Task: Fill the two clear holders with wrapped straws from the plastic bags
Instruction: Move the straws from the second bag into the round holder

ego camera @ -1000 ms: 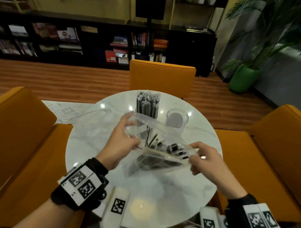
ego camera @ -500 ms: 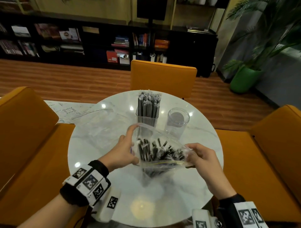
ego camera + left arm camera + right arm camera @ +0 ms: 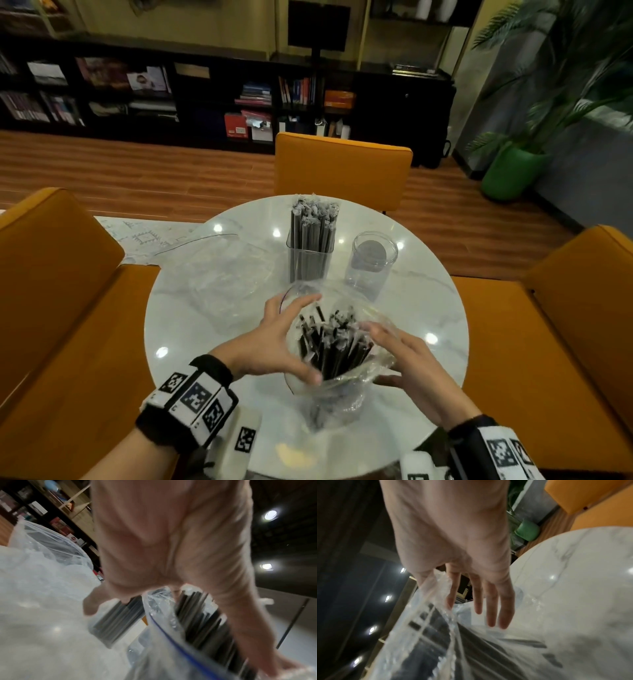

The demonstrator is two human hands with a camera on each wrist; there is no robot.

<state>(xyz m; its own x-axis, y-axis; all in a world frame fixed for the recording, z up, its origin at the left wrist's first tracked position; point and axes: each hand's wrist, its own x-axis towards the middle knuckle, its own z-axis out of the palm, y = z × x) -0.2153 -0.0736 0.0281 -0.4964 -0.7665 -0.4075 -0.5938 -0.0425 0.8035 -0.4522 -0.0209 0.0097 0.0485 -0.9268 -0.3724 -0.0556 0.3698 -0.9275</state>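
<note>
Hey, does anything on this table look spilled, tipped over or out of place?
Nothing spilled or tipped. The square holder stands upright, packed with straws; the round holder stands upright, without straws. The bag of straws is upright between the left hand and right hand. Only an empty bag lies crumpled on the table, left side.

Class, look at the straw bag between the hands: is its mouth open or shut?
Open. The bag gapes wide between the left hand and right hand; straws show inside.
</note>
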